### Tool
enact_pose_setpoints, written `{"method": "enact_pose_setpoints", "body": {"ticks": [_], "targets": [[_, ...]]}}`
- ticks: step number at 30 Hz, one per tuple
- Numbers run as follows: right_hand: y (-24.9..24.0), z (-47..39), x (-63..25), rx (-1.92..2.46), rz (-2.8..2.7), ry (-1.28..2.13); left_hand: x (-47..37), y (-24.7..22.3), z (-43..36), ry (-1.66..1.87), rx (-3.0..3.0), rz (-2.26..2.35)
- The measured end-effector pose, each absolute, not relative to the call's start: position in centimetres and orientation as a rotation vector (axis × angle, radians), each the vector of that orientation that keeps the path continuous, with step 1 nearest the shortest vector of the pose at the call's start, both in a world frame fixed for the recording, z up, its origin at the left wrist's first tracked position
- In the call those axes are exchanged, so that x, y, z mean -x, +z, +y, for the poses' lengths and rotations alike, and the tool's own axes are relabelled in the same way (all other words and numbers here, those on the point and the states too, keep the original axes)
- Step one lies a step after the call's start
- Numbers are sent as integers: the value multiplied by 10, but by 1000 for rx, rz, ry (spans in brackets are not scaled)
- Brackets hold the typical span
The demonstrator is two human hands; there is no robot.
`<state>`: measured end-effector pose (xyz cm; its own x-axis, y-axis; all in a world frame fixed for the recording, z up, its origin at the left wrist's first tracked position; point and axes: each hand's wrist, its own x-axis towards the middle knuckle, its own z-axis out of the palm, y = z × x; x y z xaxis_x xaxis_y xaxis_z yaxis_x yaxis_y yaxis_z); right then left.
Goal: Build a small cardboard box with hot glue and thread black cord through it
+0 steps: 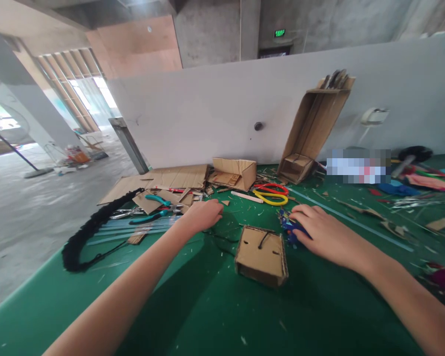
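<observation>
My left hand [203, 216] is closed with its fingers curled down, low over the green table beside some pliers. What it holds, if anything, is hidden. A thin black cord [224, 239] runs from beneath that hand to a small cardboard box [261, 254] at the middle of the table. The box has holes in its top face, with a short black cord end poking from one. My right hand [315, 230] lies to the right of the box, its thumb and fingers around a small blue thing with yellow specks [289, 231], partly covered by the hand.
Teal-handled pliers [157, 200], clear strips and a black fuzzy band [92, 230] lie left. Behind are cardboard scraps [170, 176], red-handled [272, 188] and yellow-handled tools [270, 199]. A tall cardboard holder [311, 123] leans against the white partition [207, 113]. Assorted materials cover the right side.
</observation>
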<state>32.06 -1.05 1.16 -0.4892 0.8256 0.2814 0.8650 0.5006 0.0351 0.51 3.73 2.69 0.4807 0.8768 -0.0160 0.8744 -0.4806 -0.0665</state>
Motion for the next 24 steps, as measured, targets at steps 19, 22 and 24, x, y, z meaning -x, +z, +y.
{"method": "enact_pose_setpoints", "body": {"ticks": [19,22,24], "targets": [[22,-17,-306,1256,-2094,-329,-26,39,63,131,2861,-1343],[22,-16,-301,1218,-2042,-166,-26,50,60,-108,2875,-1367],[28,-15,-295,1213,-1959,43,-27,59,56,-276,2859,-1394]]}}
